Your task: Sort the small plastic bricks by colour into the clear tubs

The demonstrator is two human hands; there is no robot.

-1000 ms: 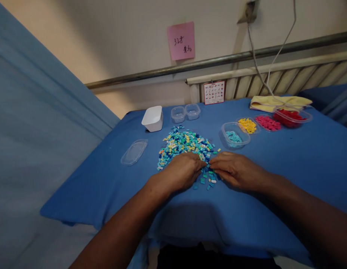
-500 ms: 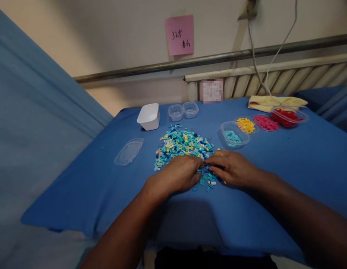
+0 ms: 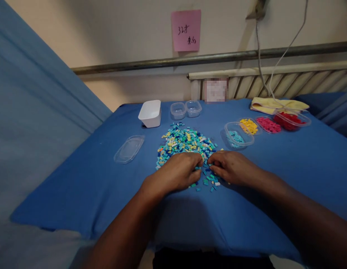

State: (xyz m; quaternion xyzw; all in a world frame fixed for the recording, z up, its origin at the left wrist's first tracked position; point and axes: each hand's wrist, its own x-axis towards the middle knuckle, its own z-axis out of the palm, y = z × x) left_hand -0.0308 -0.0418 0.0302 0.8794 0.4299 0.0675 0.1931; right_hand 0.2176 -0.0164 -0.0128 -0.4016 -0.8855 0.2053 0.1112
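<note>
A pile of small plastic building bricks (image 3: 187, 140), mostly turquoise, blue, green and pale yellow, lies on the blue cloth before me. My left hand (image 3: 183, 170) rests over the pile's near side, its fingers curled down toward the bricks. Facing it from the right, my right hand (image 3: 231, 166) has bent fingers at the pile's edge. A narrow gap separates the two sets of fingertips. Whatever sits between the fingers of either hand is too small or hidden to name. Loose bricks (image 3: 209, 180) are scattered just below and between the hands.
To the right stand clear tubs of turquoise pieces (image 3: 236, 140), yellow pieces (image 3: 249, 126), pink pieces (image 3: 268, 124) and red pieces (image 3: 289, 121), near a yellow cloth (image 3: 277, 104). Behind the pile are a white container (image 3: 150, 114) and two clear tubs (image 3: 186, 111). A clear lid (image 3: 129, 149) lies left.
My fingertips have drawn slightly apart, leaving a wider gap with bricks showing between them. The view has shifted a little; the containers stay put.
</note>
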